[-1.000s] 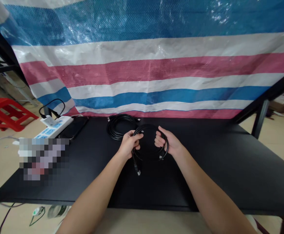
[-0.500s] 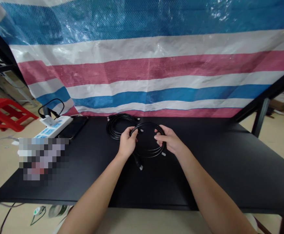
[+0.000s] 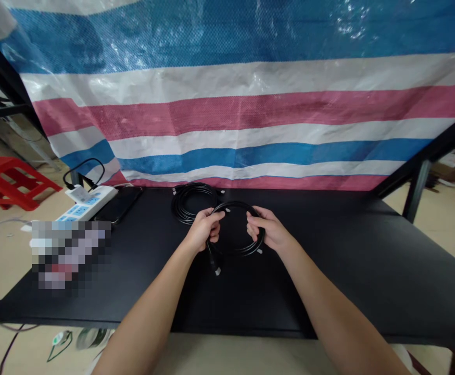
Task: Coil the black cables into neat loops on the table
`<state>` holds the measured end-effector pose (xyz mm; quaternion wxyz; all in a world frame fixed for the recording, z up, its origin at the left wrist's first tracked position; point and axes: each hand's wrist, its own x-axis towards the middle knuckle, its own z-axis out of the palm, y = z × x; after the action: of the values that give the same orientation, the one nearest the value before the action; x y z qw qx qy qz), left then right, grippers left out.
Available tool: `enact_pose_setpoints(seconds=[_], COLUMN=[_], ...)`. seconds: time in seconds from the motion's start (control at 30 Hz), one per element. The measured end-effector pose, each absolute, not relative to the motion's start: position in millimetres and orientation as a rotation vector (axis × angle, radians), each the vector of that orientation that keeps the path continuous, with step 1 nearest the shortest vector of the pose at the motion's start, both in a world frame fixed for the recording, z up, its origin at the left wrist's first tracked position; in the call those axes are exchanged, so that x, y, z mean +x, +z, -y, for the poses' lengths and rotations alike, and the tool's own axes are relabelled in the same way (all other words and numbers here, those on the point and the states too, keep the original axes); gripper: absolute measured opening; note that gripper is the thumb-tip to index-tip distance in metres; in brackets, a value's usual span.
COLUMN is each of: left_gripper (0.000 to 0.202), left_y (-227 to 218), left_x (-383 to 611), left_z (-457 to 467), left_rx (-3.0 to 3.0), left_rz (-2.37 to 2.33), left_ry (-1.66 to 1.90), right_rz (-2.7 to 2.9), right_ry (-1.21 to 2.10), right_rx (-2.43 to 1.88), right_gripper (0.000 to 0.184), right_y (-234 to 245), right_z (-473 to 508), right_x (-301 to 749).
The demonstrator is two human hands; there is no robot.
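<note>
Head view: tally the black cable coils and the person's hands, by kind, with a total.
Black cable coils: 2 (held coil, lying coil)
Hands: 2 (left hand, right hand)
Total: 4

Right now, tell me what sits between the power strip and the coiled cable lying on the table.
A black phone lies between the power strip and the coiled cable, as the head view shows.

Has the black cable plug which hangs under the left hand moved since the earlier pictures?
Yes. The black cable plug has swung leftward since half a second ago, judged against the black cable coil lying on the black table.
</note>
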<state>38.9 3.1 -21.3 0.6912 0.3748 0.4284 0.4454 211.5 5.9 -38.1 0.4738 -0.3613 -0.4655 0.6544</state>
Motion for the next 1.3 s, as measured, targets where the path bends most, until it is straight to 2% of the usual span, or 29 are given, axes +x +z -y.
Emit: enact_pose_setpoints(seconds=[0.23, 0.33, 0.57, 0.67, 0.77, 0.93, 1.03, 1.13, 1.23, 1.3], left_gripper=[0.023, 0.021, 0.025, 0.036, 0.043, 0.042, 0.039, 0.034, 0.028, 0.034], left_y=[-32.6, -34.1, -30.3, -31.1, -30.3, -24.1, -20.9, -19.4, -21.6, -26.3], left_x=[43.3, 43.5, 49.2, 55.0, 54.6, 37.7, 24.2, 10.2, -3.6, -12.5], left_z=[-7.4, -8.9, -0.4, 2.4, 0.9, -7.8, -14.0, -20.8, -29.1, -35.4], left_rx=[1.016, 1.040, 0.821, 0.762, 0.685, 0.618, 0.602, 0.596, 0.599, 0.654], left_rz=[-1.088, -1.114, -0.792, -0.738, -0.797, -0.871, -0.904, -0.924, -0.984, -1.092], left_ry=[1.120, 1.158, 1.003, 1.066, 1.197, 1.271, 1.258, 1.268, 1.419, 1.531], right_rz=[1.084, 1.057, 0.950, 0.976, 1.101, 1.545, 1.834, 2.007, 2.048, 2.018], right_ry=[1.643, 1.632, 1.466, 1.310, 1.021, 0.558, 0.351, 0.324, 0.381, 0.427], right_rx=[-0.782, -0.731, -0.682, -0.856, -1.143, -1.565, -1.927, -2.136, -2.140, -2.117], right_gripper=[0.044, 0.044, 0.043, 0.044, 0.037, 0.024, 0.026, 0.033, 0.040, 0.041], right_y=[-41.9, -40.8, -36.6, -40.3, -45.9, -41.3, -25.8, -7.5, 4.8, 8.1], right_z=[-7.1, -6.0, -4.9, -7.0, -8.0, -3.2, -1.7, -7.5, -23.8, -39.1], right_x=[211.4, 212.6, 214.7, 208.7, 201.7, 191.0, 177.8, 159.1, 139.9, 128.3])
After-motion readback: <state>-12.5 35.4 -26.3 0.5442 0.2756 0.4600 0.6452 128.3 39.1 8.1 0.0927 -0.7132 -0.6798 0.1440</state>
